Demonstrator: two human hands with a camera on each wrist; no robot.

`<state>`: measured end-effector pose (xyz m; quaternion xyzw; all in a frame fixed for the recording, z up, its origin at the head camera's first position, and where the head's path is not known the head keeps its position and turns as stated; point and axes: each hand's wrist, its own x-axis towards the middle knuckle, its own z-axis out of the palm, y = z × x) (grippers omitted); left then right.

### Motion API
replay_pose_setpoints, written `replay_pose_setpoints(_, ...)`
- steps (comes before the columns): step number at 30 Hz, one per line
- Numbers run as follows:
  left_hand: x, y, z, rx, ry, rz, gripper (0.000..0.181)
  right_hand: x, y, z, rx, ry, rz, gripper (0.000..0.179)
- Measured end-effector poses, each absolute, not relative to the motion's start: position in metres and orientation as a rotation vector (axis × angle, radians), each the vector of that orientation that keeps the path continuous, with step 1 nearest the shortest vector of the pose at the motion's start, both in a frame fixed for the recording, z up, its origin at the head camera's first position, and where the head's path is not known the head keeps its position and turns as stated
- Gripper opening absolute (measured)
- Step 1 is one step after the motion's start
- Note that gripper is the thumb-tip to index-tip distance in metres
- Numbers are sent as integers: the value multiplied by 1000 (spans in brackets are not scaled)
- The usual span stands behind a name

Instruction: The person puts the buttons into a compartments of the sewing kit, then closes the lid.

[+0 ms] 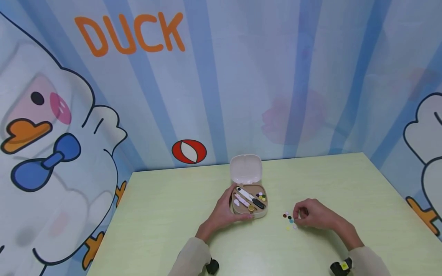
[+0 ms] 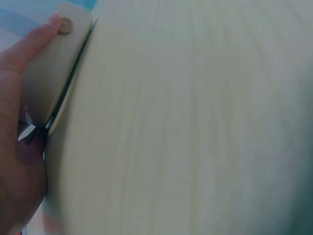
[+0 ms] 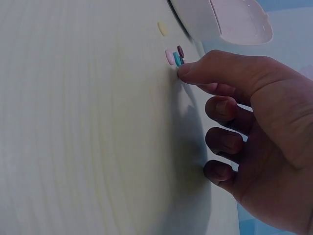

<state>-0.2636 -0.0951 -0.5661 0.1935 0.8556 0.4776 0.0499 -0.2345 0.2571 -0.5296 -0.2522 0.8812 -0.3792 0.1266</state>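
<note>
My left hand (image 1: 222,211) grips an open sewing kit box (image 1: 263,213), its thumb along the front and its fingers at the left side. In the left wrist view the thumb rests beside the round brown clasp (image 2: 65,26). Inside the box lie a black-and-white tool (image 1: 249,196), a pink-and-white tool (image 1: 242,200), a round gold-coloured piece (image 1: 251,208) and several buttons (image 1: 260,196). My right hand (image 1: 315,214) reaches down to loose buttons on the table, thumb tip beside a teal button (image 3: 177,59). Whether a button is between thumb and forefinger is hidden.
Around the right fingertips lie a yellow button (image 3: 162,28), a pink button (image 3: 169,57) and a dark red button (image 3: 180,51). The raised lid (image 1: 246,169) stands at the back of the box. A printed curtain (image 1: 241,76) hangs behind the pale table (image 1: 165,207).
</note>
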Motion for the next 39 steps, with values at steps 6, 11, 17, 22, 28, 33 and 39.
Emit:
replay_pose_setpoints(6,-263,-95,-565,584,2610,1446,122,-236,259,-529,-758,2560,-1116,7)
replay_pose_setpoints(11,-263,-95,-566,579,2603,1448,121,-238,262,-529,-787,2576,-1101,11)
replay_pose_setpoints(17,-265,-96,-568,592,2604,1458,121,-245,260,-522,-816,2642,-1099,13)
replay_pose_setpoints(22,-265,-96,-568,591,2599,1459,121,-255,253,-512,-792,2676,-1107,13)
replay_pose_setpoints(28,-264,-95,-567,594,2598,1460,121,-270,236,-500,-780,2700,-1123,9)
replay_pose_setpoints(33,-263,-95,-566,593,2590,1462,121,-282,220,-497,-769,2692,-1127,6)
replay_pose_setpoints(39,-263,-95,-564,595,2588,1457,121,-295,202,-495,-789,2676,-1152,4)
